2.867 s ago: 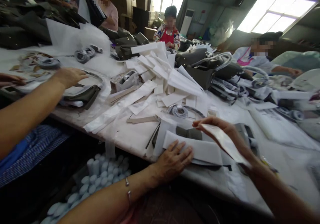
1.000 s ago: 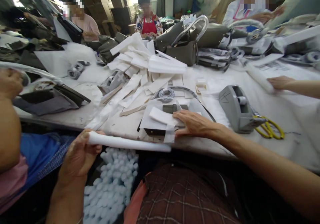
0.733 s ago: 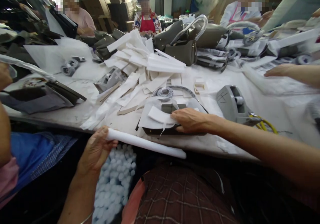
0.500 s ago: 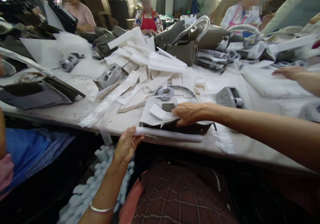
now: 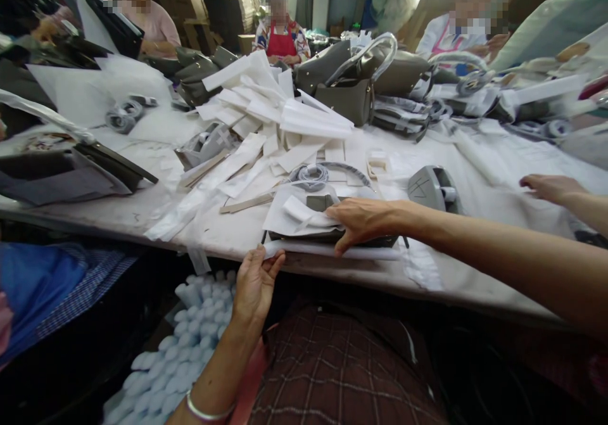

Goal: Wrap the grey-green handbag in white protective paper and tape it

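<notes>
Foam rolls, white and heaped (image 5: 185, 336), lie below the table edge at far left, beneath the wearer's left forearm. Left hand (image 5: 254, 282) pinches the near end of a long white rolled foam sheet (image 5: 332, 252), thumb on top, fingers curled beneath; the grip is narrow. The roll lies along the near edge of the pale worktable (image 5: 123, 213), just in front of and touching a flat grey-green leather bag piece (image 5: 370, 241). White foam wrapping sheets (image 5: 289, 219) cover that piece. Right hand (image 5: 363, 219) lies flat on the sheets, fingers loosely spread, thumb down at the front edge touching the roll; it presses and grasps nothing. Behind it sits a coiled grey strap (image 5: 311, 175), then a heap of white foam strips (image 5: 280, 111). Right of the forearm stands a grey tape dispenser (image 5: 430, 187), with dark scribbled marks on its side, not legible. At far right, another person's hand (image 5: 551, 187) rests on white sheeting. No brand or label can be read.
</notes>
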Demonstrator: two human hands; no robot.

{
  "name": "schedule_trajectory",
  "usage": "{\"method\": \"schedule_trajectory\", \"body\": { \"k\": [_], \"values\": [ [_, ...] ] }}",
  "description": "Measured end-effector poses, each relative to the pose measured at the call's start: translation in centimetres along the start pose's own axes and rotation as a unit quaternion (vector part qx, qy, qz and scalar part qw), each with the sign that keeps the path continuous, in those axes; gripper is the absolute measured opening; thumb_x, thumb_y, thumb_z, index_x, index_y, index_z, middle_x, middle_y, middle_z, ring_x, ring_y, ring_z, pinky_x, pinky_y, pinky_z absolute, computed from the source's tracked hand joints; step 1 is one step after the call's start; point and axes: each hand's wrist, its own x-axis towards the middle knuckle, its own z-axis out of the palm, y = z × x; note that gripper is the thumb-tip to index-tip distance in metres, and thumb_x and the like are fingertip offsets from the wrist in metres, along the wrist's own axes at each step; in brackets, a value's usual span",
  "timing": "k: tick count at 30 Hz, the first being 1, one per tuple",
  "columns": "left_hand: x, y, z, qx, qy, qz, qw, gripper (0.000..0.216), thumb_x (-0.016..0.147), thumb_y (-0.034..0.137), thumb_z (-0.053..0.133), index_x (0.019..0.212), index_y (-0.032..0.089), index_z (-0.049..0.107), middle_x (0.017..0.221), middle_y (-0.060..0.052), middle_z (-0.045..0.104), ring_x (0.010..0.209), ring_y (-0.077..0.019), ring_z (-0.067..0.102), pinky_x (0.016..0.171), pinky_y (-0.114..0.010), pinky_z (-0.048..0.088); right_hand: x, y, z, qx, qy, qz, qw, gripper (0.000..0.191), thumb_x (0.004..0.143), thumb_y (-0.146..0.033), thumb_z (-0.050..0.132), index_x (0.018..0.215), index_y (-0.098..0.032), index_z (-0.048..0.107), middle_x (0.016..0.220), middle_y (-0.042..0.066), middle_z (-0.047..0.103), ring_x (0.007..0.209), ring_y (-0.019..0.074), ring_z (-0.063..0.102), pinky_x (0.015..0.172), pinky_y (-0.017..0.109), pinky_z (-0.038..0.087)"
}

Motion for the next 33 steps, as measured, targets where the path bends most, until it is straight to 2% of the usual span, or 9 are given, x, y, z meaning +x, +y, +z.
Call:
{"method": "schedule_trajectory", "body": {
  "k": [6,10,12,14,16,18,21,24,33],
  "values": [
    [0.6,-1.7,-0.1,0.015,-0.019,0.045,0.999,0.019,0.076,0.021,0.071,0.082,0.016,0.054,0.082,-0.003,0.071,0.074,-0.0163,0.072,0.075,-0.033,0.061,-0.5,-1.4,2.6,-0.006,0.068,0.024,0.997,0.064,0.067,-0.032,0.085,0.118,-0.008,0.055,0.118,0.019,0.063,0.109,0.032,0.061,0.091,0.038,0.049],
    [1.9,-0.7,-2.0,0.228,-0.055,0.149,0.961,0.026,0.077,0.036,0.07,0.085,0.017,0.055,0.083,-0.003,0.067,0.076,-0.0179,0.068,0.076,-0.038,0.059,-0.8,-1.2,4.3,0.008,0.105,0.012,0.994,0.055,0.074,-0.019,0.077,0.122,-0.008,0.052,0.125,0.02,0.059,0.116,0.0305,0.058,0.098,0.038,0.047],
    [1.8,0.6,-2.7,0.398,-0.04,0.32,0.859,0.028,0.078,0.036,0.072,0.094,0.017,0.058,0.092,-0.006,0.066,0.081,-0.0196,0.066,0.078,-0.039,0.057,-0.8,-1.0,5.0,0.022,0.124,0.007,0.992,0.053,0.076,-0.018,0.074,0.123,-0.01,0.051,0.126,0.02,0.058,0.118,0.03,0.057,0.099,0.039,0.047],
    [0.8,1.7,-2.3,0.498,-0.056,0.523,0.69,0.03,0.079,0.027,0.073,0.104,0.017,0.059,0.105,-0.009,0.066,0.094,-0.022,0.064,0.086,-0.04,0.053,-0.8,-0.8,5.6,0.035,0.144,0.001,0.989,0.051,0.077,-0.016,0.071,0.124,-0.01,0.05,0.127,0.02,0.058,0.119,0.03,0.057,0.099,0.041,0.047],
    [-0.6,1.7,-0.8,0.532,-0.157,0.647,0.522,0.029,0.083,0.018,0.069,0.111,0.018,0.059,0.11,-0.01,0.066,0.107,-0.023,0.061,0.095,-0.04,0.049,-0.8,-0.7,6.1,0.044,0.167,-0.004,0.985,0.051,0.077,-0.014,0.069,0.125,-0.009,0.049,0.127,0.022,0.057,0.121,0.0306,0.056,0.1,0.042,0.048],
    [-1.5,0.7,1.4,0.559,-0.284,0.667,0.402,0.029,0.087,0.014,0.064,0.115,0.017,0.058,0.112,-0.009,0.068,0.112,-0.0229,0.06,0.098,-0.038,0.046,-0.8,-0.7,6.6,0.051,0.189,-0.009,0.981,0.051,0.077,-0.012,0.067,0.125,-0.008,0.048,0.127,0.022,0.057,0.121,0.0306,0.056,0.1,0.043,0.048],
    [-1.0,-1.6,4.2,0.603,-0.324,0.66,0.308,0.026,0.092,0.014,0.055,0.118,0.015,0.057,0.11,-0.009,0.069,0.103,-0.0221,0.063,0.092,-0.037,0.047,-0.8,-0.7,7.0,0.062,0.21,-0.013,0.976,0.041,0.081,-0.005,0.055,0.121,-0.009,0.05,0.123,0.02,0.059,0.119,0.0281,0.057,0.1,0.042,0.049],
    [0.7,-3.1,5.2,0.63,-0.303,0.663,0.269,0.025,0.095,0.014,0.049,0.119,0.016,0.056,0.101,-0.008,0.069,0.086,-0.0205,0.064,0.079,-0.036,0.047,-0.9,-0.7,7.4,0.082,0.227,-0.012,0.97,0.035,0.083,-0.003,0.048,0.118,-0.011,0.051,0.119,0.018,0.062,0.115,0.0264,0.06,0.097,0.042,0.051],
    [0.7,-3.9,5.2,0.701,-0.253,0.62,0.247,0.027,0.094,0.012,0.045,0.118,0.011,0.058,0.099,-0.012,0.068,0.082,-0.0236,0.063,0.075,-0.038,0.047,-0.9,-0.4,8.7,0.107,0.24,0.011,0.965,0.058,0.075,-0.008,0.064,0.13,-0.008,0.047,0.138,0.024,0.052,0.134,0.0319,0.048,0.11,0.048,0.042]
  ]
}}
